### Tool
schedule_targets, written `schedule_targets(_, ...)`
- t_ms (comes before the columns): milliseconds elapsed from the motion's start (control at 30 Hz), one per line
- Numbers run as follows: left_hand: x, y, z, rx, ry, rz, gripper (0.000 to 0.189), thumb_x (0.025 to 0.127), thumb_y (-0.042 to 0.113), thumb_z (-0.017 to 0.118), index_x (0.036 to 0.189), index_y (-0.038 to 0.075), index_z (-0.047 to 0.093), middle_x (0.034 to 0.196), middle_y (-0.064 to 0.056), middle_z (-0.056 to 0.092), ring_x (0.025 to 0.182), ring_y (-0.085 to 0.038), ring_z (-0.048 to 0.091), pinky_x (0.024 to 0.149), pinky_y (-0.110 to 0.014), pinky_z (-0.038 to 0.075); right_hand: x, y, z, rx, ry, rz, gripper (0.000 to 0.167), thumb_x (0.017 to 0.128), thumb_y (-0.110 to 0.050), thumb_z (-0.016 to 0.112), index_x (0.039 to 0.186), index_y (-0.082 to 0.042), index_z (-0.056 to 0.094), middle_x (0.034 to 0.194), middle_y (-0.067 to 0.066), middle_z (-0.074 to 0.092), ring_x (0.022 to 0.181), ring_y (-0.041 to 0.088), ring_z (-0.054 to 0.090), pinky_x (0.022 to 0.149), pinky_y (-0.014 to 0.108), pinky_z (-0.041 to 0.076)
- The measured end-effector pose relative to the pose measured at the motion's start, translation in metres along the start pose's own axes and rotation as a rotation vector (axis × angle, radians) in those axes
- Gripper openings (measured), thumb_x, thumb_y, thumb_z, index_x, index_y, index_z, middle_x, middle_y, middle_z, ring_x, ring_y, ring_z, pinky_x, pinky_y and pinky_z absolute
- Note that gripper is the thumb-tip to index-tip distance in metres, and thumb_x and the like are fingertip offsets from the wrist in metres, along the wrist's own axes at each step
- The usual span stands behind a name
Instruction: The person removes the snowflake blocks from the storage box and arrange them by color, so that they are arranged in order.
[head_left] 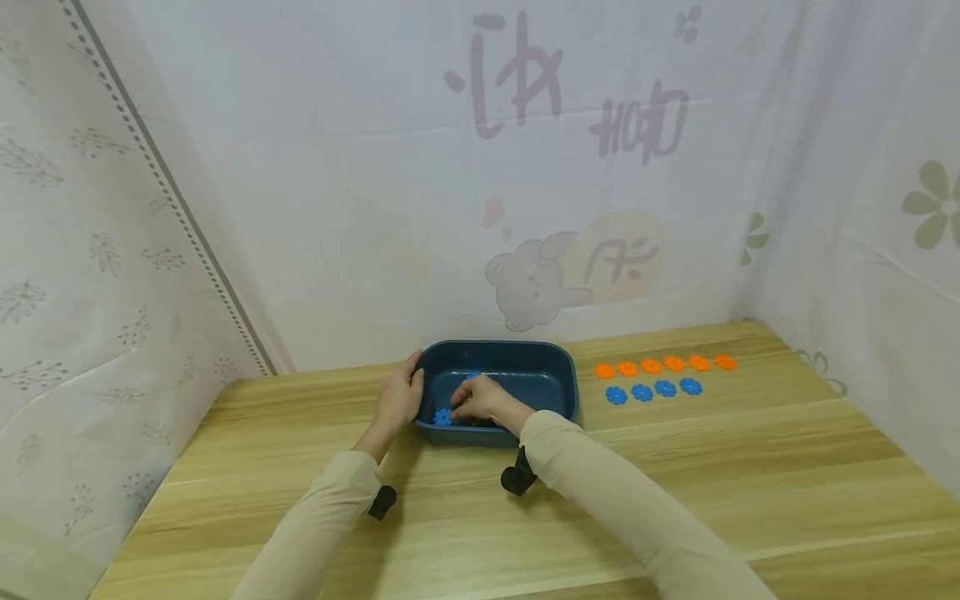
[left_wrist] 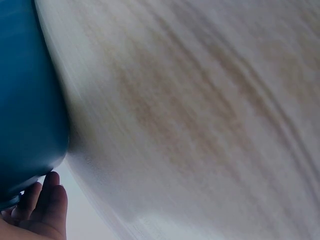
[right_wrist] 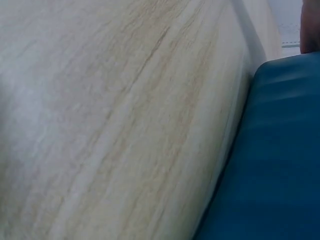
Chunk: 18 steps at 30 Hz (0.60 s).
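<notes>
A dark blue rectangular tub [head_left: 536, 387] stands on the table. My left hand [head_left: 397, 396] holds its left end, thumb at the rim and fingers along the outside; in the left wrist view its fingers [left_wrist: 52, 205] touch the tub's outer wall [left_wrist: 30, 100]. My right hand [head_left: 487, 400] reaches down inside the tub, fingers bent. Its fingertips are beside a blue flower-shaped disc [head_left: 442, 417] on the tub floor; whether they pinch it I cannot tell. A second blue disc [head_left: 472, 376] shows partly behind this hand.
Right of the tub lie a row of several orange flower-shaped discs [head_left: 652, 365] and, nearer me, a row of several blue ones [head_left: 642, 392]. The wood-grain table [head_left: 420, 533] reaches back to a printed cloth [head_left: 360, 250], with cloth at both sides too.
</notes>
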<state>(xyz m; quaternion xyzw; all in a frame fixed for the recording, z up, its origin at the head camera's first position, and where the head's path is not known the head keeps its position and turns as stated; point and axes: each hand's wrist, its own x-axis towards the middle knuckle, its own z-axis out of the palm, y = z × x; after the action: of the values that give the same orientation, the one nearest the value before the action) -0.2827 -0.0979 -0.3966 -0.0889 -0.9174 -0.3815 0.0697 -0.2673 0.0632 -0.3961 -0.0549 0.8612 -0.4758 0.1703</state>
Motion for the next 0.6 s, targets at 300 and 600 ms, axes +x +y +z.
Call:
schedule_targets(300,0.0001,0.0002,-0.0009,-0.014,0.002,0.014,0.042,0.098,0.009,0.043,0.139,-0.001,0.043,0.137,-0.022,0.047,0.126,-0.037,0.046,0.103,-0.049,0.039,0.0043,-0.0028,0.0012,-0.065,0.009,0.001,0.024,0.076,-0.006,0.077,0.097,-0.002,0.066,0.083,0.007,0.064,0.064,0.015,0.059,0.058,0.026,0.052)
schedule_targets(600,0.0008,-0.0001,-0.0015,-0.011,-0.001,0.011,0.043,0.098,0.009,0.043,0.14,-0.001,0.043,0.137,-0.022,0.047,0.126,-0.037,0.046,0.103,-0.049,0.039,0.007,-0.0063,0.0063,-0.254,0.04,-0.05,0.022,0.075,-0.013,0.079,0.092,-0.009,0.066,0.092,0.004,0.065,0.077,0.016,0.058,0.071,0.03,0.05)
